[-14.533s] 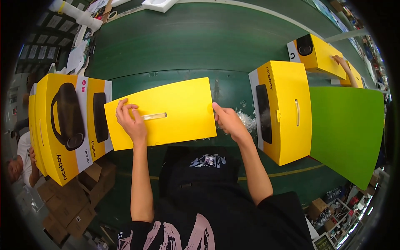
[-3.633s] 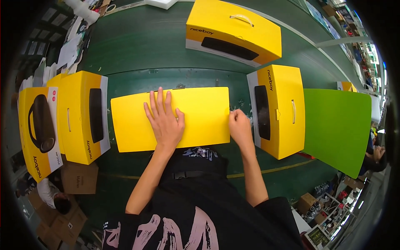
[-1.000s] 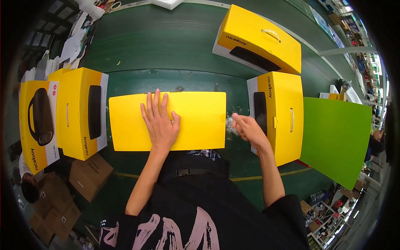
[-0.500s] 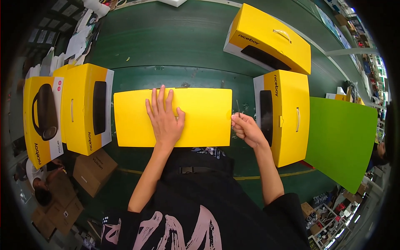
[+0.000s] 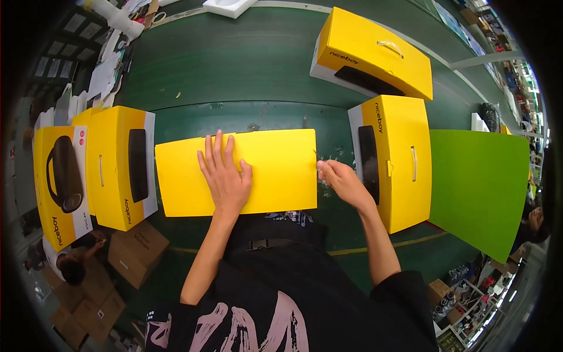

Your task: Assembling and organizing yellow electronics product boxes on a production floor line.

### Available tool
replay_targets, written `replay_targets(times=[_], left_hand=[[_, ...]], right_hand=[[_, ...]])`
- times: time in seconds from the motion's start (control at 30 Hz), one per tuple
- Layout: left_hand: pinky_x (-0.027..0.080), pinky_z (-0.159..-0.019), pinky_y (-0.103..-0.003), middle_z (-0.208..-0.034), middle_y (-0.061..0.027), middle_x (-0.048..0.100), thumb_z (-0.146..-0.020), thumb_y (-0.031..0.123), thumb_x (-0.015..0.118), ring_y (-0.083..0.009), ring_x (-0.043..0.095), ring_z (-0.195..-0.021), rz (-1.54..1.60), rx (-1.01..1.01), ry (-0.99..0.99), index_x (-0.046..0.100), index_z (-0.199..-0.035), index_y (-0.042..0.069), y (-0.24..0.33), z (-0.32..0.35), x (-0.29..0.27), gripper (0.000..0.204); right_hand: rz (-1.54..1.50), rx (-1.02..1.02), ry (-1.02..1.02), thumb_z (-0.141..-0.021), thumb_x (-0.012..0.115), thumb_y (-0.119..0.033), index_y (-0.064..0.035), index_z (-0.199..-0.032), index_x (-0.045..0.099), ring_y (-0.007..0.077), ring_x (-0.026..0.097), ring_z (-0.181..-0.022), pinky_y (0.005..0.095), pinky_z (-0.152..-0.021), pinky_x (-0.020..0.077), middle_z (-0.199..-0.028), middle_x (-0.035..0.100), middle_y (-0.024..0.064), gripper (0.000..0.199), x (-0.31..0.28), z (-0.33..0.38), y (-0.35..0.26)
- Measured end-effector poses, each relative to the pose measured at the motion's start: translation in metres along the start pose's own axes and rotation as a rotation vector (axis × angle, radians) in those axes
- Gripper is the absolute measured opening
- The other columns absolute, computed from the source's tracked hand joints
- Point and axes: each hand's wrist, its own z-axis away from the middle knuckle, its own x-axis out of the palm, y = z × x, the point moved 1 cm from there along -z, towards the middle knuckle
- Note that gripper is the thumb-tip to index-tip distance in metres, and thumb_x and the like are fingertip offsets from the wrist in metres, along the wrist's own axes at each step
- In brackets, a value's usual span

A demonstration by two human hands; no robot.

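Observation:
A plain yellow cardboard box (image 5: 281, 176) lies lengthwise in front of me on the green work surface. My left hand (image 5: 226, 185) rests flat on its top, left of the middle, fingers spread toward the far edge. At the box's right end, my right hand (image 5: 345, 185) is closed round a thin dark pointed tool (image 5: 317, 155). The tool's tip is at the right edge of the box; whether it touches the cardboard I cannot tell. Fingers hide most of the tool, so its exact kind does not show.
Yellow retail boxes with carry handles stand on the right (image 5: 404, 164), at the far right (image 5: 375, 53) and on the left (image 5: 111, 170). A green panel (image 5: 478, 188) lies beyond the right box. Brown cartons (image 5: 138, 252) and another person (image 5: 70, 267) are at lower left.
My right hand has turned, and the tool's tip has swung left to the box's right edge. My left hand stays flat on the box. The whole view has shifted slightly.

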Motion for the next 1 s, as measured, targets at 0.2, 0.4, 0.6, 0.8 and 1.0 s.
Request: replay_targets(times=[0.2,0.4,0.6,0.8,1.0], left_hand=[[0.012,-0.128,-0.058,-0.162,-0.0167,0.038,-0.092,0.025,0.057,-0.0374,0.024,-0.157,-0.001,0.000,0.006,0.049,-0.148,0.006,-0.002,0.001,0.002,0.060],[0.012,-0.129,-0.058,-0.162,-0.0161,0.038,-0.093,0.024,0.057,-0.0366,0.024,-0.157,-0.003,-0.006,0.001,0.049,-0.148,0.007,0.000,0.002,0.001,0.059],[0.012,-0.129,-0.058,-0.163,-0.0153,0.037,-0.092,0.026,0.058,-0.0363,0.023,-0.158,-0.005,-0.010,-0.007,0.049,-0.148,0.007,-0.003,0.000,0.004,0.060],[0.012,-0.129,-0.058,-0.163,-0.0148,0.037,-0.092,0.024,0.058,-0.0365,0.023,-0.158,-0.019,-0.004,0.013,0.049,-0.148,0.007,-0.002,-0.001,0.001,0.059],[0.010,-0.128,-0.059,-0.165,-0.0159,0.035,-0.092,0.022,0.057,-0.0379,0.021,-0.158,0.027,0.008,-0.008,0.049,-0.148,0.006,0.002,-0.001,0.005,0.059]], right_hand=[[0.117,0.014,-0.027,-0.107,0.059,-0.037,0.0008,-0.083,0.057,0.0174,0.051,-0.067,0.0356,-0.065,0.0432,-0.070,0.052,0.0074,0.045,0.002,-0.007,-0.001],[-0.266,0.171,-0.179,-0.106,0.063,-0.028,-0.0065,-0.082,0.050,0.0082,0.041,-0.059,0.0285,-0.053,0.0340,-0.068,0.045,-0.0018,0.035,-0.003,-0.012,0.007],[-0.650,0.316,-0.170,-0.108,0.061,-0.021,-0.0128,-0.088,0.052,0.0004,0.026,-0.052,0.0219,-0.045,0.0169,-0.068,0.038,-0.0102,0.024,0.007,-0.006,0.007],[-1.044,0.016,0.143,-0.108,0.057,-0.025,-0.0186,-0.082,0.049,-0.0001,0.031,-0.051,0.0182,-0.044,0.0231,-0.066,0.036,-0.0114,0.028,-0.053,-0.027,-0.028],[-0.408,-0.021,0.148,-0.113,0.050,-0.036,-0.0134,-0.098,0.059,-0.0006,0.032,-0.056,0.0200,-0.047,0.0246,-0.071,0.041,-0.0105,0.028,-0.019,-0.023,0.007]])
